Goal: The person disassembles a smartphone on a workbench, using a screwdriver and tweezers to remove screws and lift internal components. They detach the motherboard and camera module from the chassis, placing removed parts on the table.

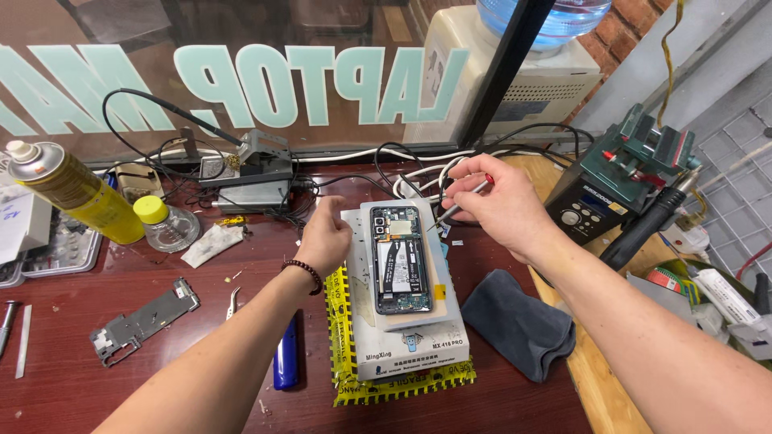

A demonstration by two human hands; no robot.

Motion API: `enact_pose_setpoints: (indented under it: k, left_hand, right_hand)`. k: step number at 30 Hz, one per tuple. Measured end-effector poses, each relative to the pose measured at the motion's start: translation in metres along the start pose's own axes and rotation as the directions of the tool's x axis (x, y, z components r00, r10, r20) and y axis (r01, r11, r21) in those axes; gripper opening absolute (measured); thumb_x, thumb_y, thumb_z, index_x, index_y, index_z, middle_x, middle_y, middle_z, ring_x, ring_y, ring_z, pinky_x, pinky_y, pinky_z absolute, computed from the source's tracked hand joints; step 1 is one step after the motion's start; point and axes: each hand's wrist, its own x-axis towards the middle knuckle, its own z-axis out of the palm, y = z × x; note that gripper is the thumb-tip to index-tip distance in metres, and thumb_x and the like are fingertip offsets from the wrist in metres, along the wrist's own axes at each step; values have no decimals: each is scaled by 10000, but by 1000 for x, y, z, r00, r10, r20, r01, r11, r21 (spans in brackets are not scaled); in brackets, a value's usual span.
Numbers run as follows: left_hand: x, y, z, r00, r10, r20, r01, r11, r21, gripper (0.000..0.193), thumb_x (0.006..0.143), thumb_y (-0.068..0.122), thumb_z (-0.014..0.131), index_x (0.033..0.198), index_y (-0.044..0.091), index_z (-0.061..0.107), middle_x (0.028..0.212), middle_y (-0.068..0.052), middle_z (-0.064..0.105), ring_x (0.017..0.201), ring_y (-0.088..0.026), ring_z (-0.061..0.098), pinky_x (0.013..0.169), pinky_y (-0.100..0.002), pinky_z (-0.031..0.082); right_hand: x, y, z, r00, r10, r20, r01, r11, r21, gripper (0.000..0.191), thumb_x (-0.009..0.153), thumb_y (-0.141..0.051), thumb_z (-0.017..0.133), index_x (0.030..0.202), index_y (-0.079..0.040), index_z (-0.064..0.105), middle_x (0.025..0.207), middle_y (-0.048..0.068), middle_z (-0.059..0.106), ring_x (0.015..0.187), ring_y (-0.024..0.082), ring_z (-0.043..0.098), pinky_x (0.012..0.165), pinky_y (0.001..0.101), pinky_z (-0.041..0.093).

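Opened phone (401, 259) lies back-up on a white pad (410, 350) at mid-bench, raised for easy reach; left hand (326, 237) curls against its edge to steady it, right hand (490, 205) pinches a slim screwdriver (466, 197), tip angled toward the top corner

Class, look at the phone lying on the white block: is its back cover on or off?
Off. The phone lies with its circuit boards, ribbon cable and camera parts exposed, while the right hand works a thin tool at its upper edge.
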Motion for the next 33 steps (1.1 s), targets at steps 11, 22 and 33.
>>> enact_pose_setpoints:
  k: [11, 22, 33]
  left_hand:
    - [-15, 12, -2, 998, -25, 52, 23, 999, 24, 424, 874, 70, 651, 1289, 75, 567, 1013, -107, 755, 941, -240, 745, 832, -367, 575]
    - [-16, 9, -9, 971, -226, 75, 238, 931, -276, 230, 911, 29, 627, 1140, 28, 603, 945, -69, 714, 666, -130, 660, 538, -284, 558]
    - [-44, 45, -21, 954, -250, 164, 298, 846, -442, 134, 922, 80, 640, 1037, 14, 663, 852, -71, 728, 512, -125, 581, 477, -282, 511]
  right_hand:
    - [-8, 4, -6, 1000, 23, -19, -24, 999, -37, 283, 884, 3, 668, 1164, -31, 649, 1002, 82, 697, 903, 179, 748, 741, 299, 635]
    - [-5, 1, -9, 997, -47, -53, 50, 997, 57, 402, 948, 3, 454, 1334, -62, 544, 1010, 62, 659, 882, 157, 713, 769, 301, 617]
    - [5, 8, -1, 992, -67, -109, 78, 992, 100, 273, 1076, -229, 454, 1271, -50, 519, 1047, 96, 709, 853, 149, 727, 671, 281, 567]
